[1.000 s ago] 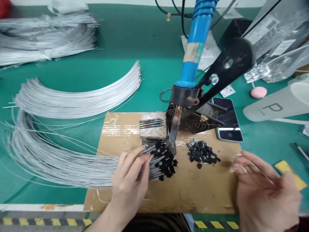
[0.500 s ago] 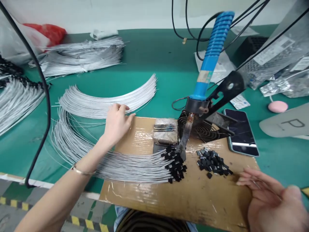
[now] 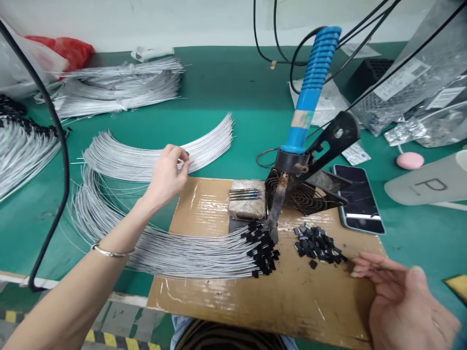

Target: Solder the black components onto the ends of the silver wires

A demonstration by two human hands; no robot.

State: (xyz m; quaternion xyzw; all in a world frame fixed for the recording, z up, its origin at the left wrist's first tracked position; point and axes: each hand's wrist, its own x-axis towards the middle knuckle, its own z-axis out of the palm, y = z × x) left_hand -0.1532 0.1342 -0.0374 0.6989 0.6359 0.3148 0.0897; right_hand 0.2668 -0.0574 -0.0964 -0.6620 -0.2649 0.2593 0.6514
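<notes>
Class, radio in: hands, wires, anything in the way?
Left hand at upper wires, fingers pinched, hold unclear. Right hand beside black pieces, loosely curled, hold unclear. Lower wires partly on cardboard. Iron by their black ends, perhaps in the way.

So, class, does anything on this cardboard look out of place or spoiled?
One black piece lies apart, just below the main pile, so it looks strayed. The cardboard also looks smudged and scuffed, perhaps from use.

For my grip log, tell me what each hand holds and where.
Left hand: at the middle wire bundle, right of its centre; grip unclear. Right hand: hold cannot be told either.
</notes>
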